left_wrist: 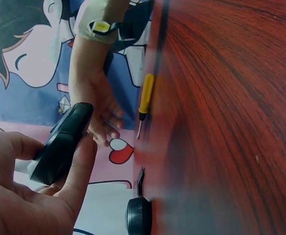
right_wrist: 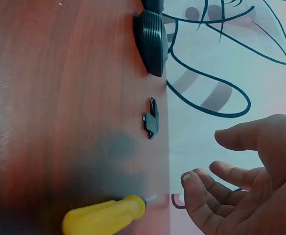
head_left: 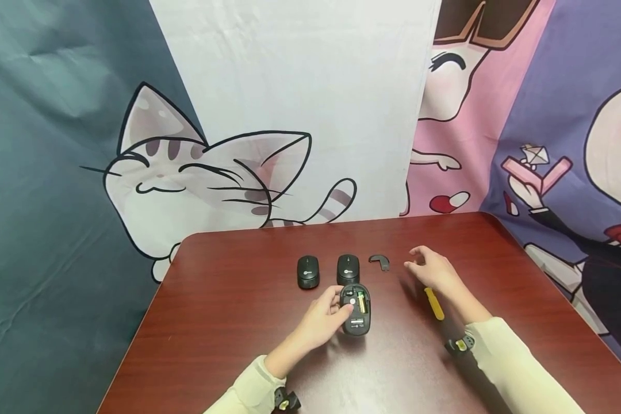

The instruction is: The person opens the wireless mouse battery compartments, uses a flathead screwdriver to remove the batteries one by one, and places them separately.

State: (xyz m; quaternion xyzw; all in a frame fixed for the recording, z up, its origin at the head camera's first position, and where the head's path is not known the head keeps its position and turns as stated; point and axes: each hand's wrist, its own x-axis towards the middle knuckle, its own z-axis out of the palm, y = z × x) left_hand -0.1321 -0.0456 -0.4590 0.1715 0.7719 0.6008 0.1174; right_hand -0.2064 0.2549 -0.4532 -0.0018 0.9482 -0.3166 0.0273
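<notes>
My left hand [head_left: 319,319] grips a black computer mouse [head_left: 359,325] by its left side, its underside turned up toward the head camera. The battery bay there is uncovered, with a battery [head_left: 361,302] lying in it. My right hand [head_left: 434,270] hovers over the table, fingers loosely bent, with nothing held in the right wrist view. Below it lies a screwdriver with a yellow handle [head_left: 434,303]. A small black curved battery cover [head_left: 380,261] rests on the table, left of my right hand.
Two more black mice stand upright toward the back of the table: one mouse [head_left: 307,272] on the left, the other mouse [head_left: 348,268] just behind the held one. The reddish-brown wooden table [head_left: 212,322] ends at a printed cloth backdrop [head_left: 300,69].
</notes>
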